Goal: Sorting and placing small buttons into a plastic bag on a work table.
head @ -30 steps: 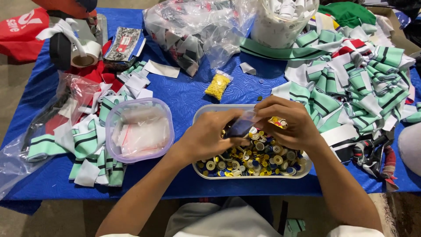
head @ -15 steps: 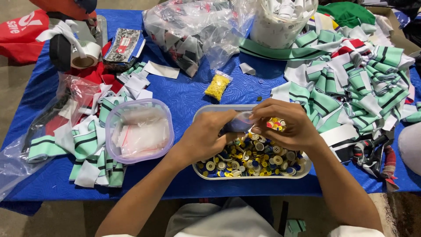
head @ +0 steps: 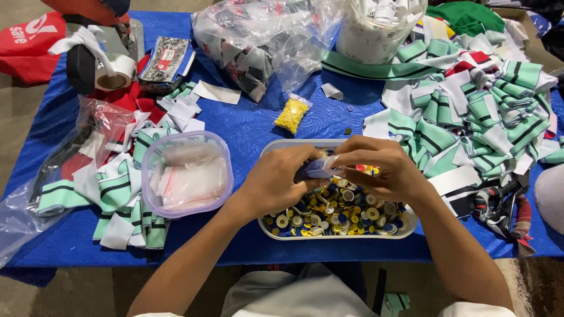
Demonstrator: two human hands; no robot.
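Note:
Both my hands meet over a clear tray (head: 282, 145) filled with several mixed buttons (head: 343, 211) in yellow, white and blue. My left hand (head: 276, 182) and my right hand (head: 382, 170) pinch opposite ends of a small clear plastic bag (head: 319, 168) held just above the buttons. A purple-rimmed clear tub (head: 187, 174) holding several small empty zip bags sits just left of my left forearm. A little bag of yellow buttons (head: 292, 114) lies on the blue tablecloth (head: 247, 123) beyond the tray.
Piles of green, white and black striped fabric strips lie at the right (head: 482, 111) and the left (head: 117, 194). A large clear bag of fabric pieces (head: 258, 35) and a white bucket (head: 382, 26) stand at the back. A tape roll (head: 114, 71) sits at the far left.
My hands have stayed over the tray, with fingers shifting slightly on the small plastic bag. Nothing else moved.

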